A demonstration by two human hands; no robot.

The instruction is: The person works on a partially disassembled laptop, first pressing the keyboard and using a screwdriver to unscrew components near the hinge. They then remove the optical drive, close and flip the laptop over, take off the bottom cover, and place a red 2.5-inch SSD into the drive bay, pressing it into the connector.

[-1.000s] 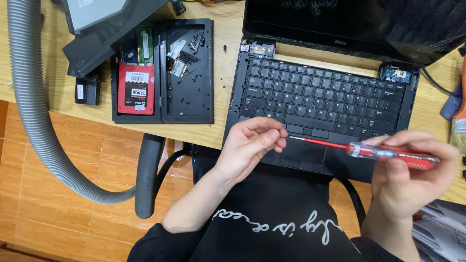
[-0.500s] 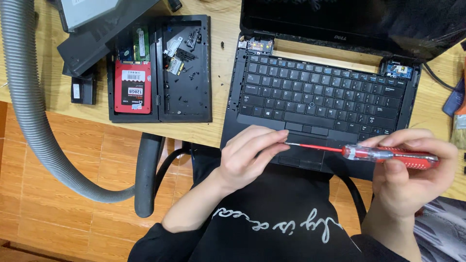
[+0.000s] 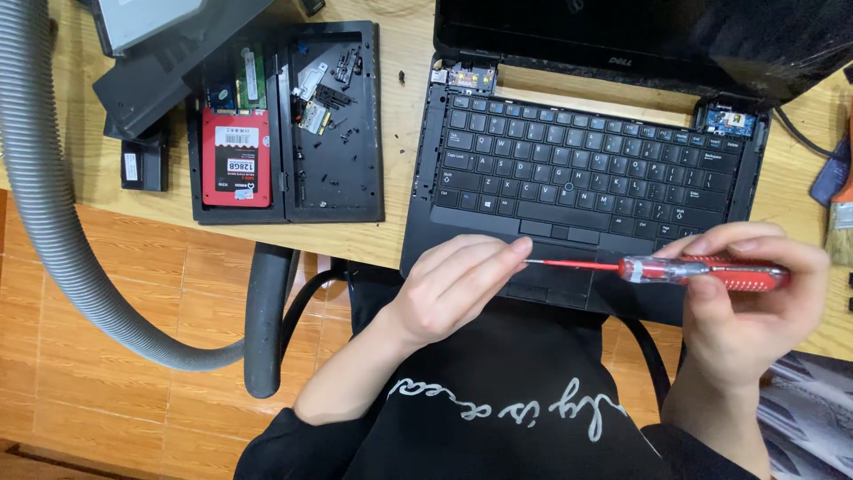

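My right hand [image 3: 751, 307] grips a red-handled screwdriver [image 3: 702, 269] held level, its thin shaft pointing left over the laptop's palm rest. The fingertips of my left hand [image 3: 458, 284] pinch the shaft's tip above the touchpad area. Under both hands lies an open black laptop [image 3: 586, 178] with its keyboard exposed and trim removed near the hinges, showing small circuit boards at the top corners.
A black bottom cover [image 3: 333, 191] lies left of the laptop, holding a red drive [image 3: 235, 156], memory sticks and loose screws. A grey corrugated hose [image 3: 44, 196] curves down the left side. A brush [image 3: 842, 213] lies at the right edge. A chair armrest [image 3: 267, 311] is below the desk.
Both hands stay about where they were. My left fingertips have closed onto the screwdriver tip, and the camera view has shifted slightly.
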